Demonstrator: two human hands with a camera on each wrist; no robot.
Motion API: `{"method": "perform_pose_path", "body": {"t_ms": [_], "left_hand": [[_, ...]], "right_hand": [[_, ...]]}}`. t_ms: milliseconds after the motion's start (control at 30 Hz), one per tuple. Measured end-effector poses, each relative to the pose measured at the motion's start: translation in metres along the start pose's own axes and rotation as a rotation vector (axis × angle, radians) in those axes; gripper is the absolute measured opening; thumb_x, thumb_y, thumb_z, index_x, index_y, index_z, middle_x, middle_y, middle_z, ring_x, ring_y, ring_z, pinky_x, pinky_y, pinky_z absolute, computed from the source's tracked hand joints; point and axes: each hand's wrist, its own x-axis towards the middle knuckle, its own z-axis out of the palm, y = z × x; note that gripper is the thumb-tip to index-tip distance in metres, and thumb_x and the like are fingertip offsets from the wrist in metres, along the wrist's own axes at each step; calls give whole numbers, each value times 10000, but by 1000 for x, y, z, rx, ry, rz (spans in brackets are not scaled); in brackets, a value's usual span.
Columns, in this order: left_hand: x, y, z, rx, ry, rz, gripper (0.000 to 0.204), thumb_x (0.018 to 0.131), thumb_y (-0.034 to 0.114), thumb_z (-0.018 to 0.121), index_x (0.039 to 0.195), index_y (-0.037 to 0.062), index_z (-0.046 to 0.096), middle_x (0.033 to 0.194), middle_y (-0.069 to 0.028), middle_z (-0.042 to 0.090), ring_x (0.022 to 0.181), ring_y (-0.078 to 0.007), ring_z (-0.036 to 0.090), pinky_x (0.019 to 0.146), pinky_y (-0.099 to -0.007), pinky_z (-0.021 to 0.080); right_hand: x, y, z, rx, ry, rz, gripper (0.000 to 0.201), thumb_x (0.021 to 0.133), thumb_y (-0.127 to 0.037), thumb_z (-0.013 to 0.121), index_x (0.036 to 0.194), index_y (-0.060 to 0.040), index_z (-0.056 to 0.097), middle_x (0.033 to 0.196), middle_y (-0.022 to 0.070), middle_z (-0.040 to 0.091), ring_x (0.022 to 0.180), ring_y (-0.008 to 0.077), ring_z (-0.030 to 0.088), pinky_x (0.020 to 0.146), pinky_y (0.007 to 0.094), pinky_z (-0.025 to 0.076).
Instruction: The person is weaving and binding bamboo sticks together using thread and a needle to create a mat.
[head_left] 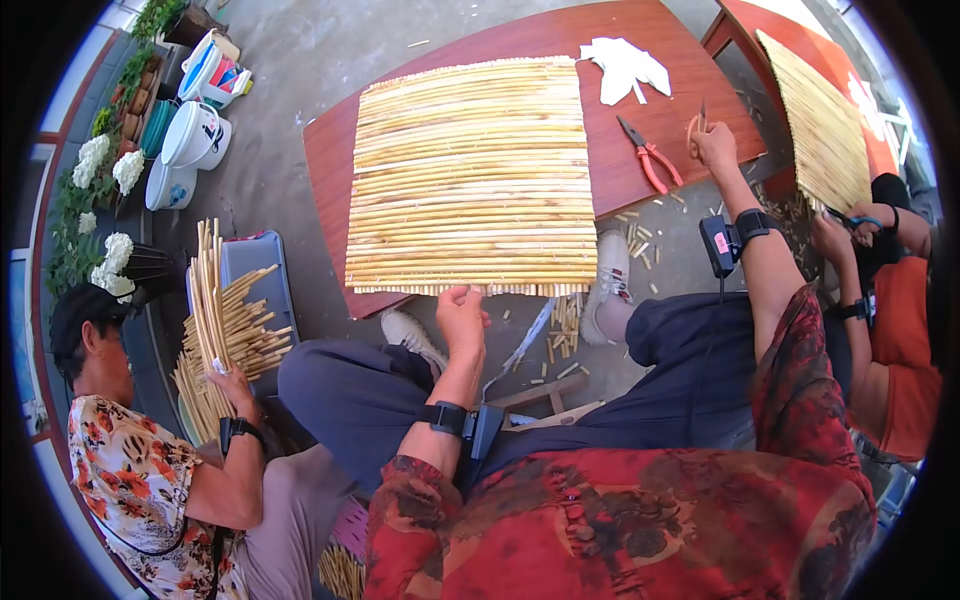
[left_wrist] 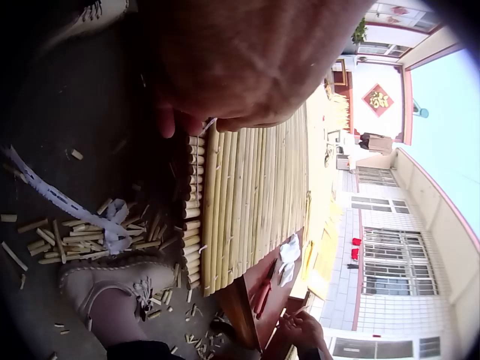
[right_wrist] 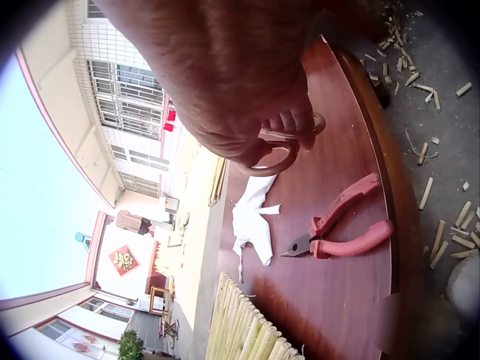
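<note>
A mat of pale stalks (head_left: 470, 170) lies on the reddish-brown table, its near side overhanging the edge. My left hand (head_left: 463, 320) pinches that near edge around its middle; in the left wrist view the fingertips of the hand (left_wrist: 240, 67) bend over the stalk ends of the mat (left_wrist: 240, 195). Off to the right, above the table, my right hand (head_left: 714, 147) holds scissors, blades pointing away. The right wrist view shows its fingers curled at the ring handles of the scissors (right_wrist: 279, 171). Red-handled pliers (head_left: 650, 160) and a white cloth (head_left: 622, 68) lie right of the mat.
At left, a seated person (head_left: 150, 440) holds a bundle of stalks (head_left: 208, 300). Another person (head_left: 895, 340) works at a second mat (head_left: 820, 125) on the right. Cut stalk pieces (head_left: 565, 330) litter the ground by my shoes. Buckets (head_left: 195, 137) stand at the far left.
</note>
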Motion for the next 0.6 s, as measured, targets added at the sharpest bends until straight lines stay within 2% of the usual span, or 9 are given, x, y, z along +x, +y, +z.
{"method": "perform_pose_path", "body": {"t_ms": [33, 100, 167, 233, 300, 367, 433, 500, 600], "left_hand": [[3, -1, 1, -1, -5, 5, 122, 773, 121, 592, 810, 23, 529, 637, -20, 498, 462, -94, 464, 391, -246, 427], [7, 0, 2, -35, -48, -108, 111, 760, 113, 603, 783, 27, 536, 586, -5, 477, 444, -84, 441, 381, -247, 421], [7, 3, 5, -34, -44, -129, 97, 756, 107, 602, 771, 35, 540, 564, 3, 465, 439, -83, 436, 381, -250, 419], [8, 2, 3, -31, -45, -149, 83, 752, 102, 601, 760, 44, 543, 541, 11, 453, 434, -82, 430, 381, -253, 418], [11, 0, -2, -71, -88, -234, 68, 748, 101, 589, 782, 60, 548, 602, 5, 481, 506, -96, 462, 443, -291, 445], [13, -2, -3, -104, -92, -250, 74, 752, 105, 578, 805, 63, 549, 646, -4, 497, 566, -113, 484, 491, -318, 454], [11, 2, -4, -140, -94, -270, 85, 756, 110, 567, 827, 66, 550, 689, -12, 513, 626, -129, 506, 540, -344, 463], [3, 7, -10, -284, -182, -329, 107, 764, 108, 543, 863, 68, 535, 799, -45, 556, 755, -174, 541, 614, -377, 462], [3, 4, -20, -307, -250, -280, 115, 790, 105, 524, 895, 60, 518, 848, -84, 582, 810, -208, 564, 647, -413, 473]], "right_hand": [[-1, -3, -3, 2, 7, -1, 100, 669, -71, 515, 741, -8, 542, 611, 82, 552, 491, 83, 507, 432, 189, 380], [-19, -36, -6, 500, -260, -51, 87, 713, -71, 549, 776, -13, 530, 579, 34, 517, 474, 80, 483, 414, 202, 383], [-56, -77, 11, 632, -125, -50, 116, 739, -113, 564, 789, -11, 544, 548, 22, 496, 446, 72, 448, 399, 193, 337], [-96, -108, 18, 716, -260, -30, 212, 760, -172, 625, 845, -9, 520, 577, 27, 509, 475, 66, 463, 403, 189, 355], [-127, -121, 28, 571, -445, -75, 267, 754, -202, 661, 854, -22, 490, 576, -2, 499, 480, 60, 491, 407, 169, 385], [-161, -130, 44, 454, -578, -33, 302, 739, -226, 682, 834, 2, 508, 561, 23, 519, 456, 76, 497, 398, 194, 399], [-193, -127, 62, 371, -649, -117, 332, 727, -253, 695, 816, 6, 507, 579, 50, 546, 455, 90, 519, 385, 215, 407], [-216, -115, 79, 294, -666, -111, 348, 713, -272, 706, 779, 10, 513, 558, 75, 555, 452, 102, 533, 392, 229, 424], [-238, -104, 94, 173, -733, -72, 347, 704, -267, 714, 738, 15, 514, 514, 78, 546, 439, 107, 538, 391, 238, 436]]}}
